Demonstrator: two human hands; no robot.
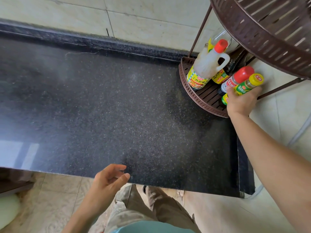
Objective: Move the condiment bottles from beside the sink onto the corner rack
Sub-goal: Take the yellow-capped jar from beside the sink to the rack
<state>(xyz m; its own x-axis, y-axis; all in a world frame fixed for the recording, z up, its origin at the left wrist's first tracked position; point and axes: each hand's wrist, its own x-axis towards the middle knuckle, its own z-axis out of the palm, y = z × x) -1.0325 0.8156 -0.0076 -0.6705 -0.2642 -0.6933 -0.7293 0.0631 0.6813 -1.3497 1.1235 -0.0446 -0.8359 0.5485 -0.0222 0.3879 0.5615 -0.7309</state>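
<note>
The task is looking well on. The right hand (242, 100) is grasping two small bottles together, a red-capped bottle (239, 78) and a yellow-capped bottle (253, 80), with its fingers curled round both. It is holding them tilted, caps pointing away, over the right end of the rack's lower shelf (202, 98), which is sitting in the far right corner of the worktop (117, 106). They are not yet standing on the shelf, so setting them upright and letting go is what is left for this pair.

Three others are already standing on that shelf: a big jug (207, 68) with a red cap toward the left end, a dark bottle (222, 76) just beside it and a clear bottle (220, 35) at the back. The upper shelf (269, 36) is overhanging them.

The left hand (107, 180) is hovering at the worktop's near edge, fingers loose and holding nothing. The sink is not showing — so whether more bottles are waiting there cannot be told.
</note>
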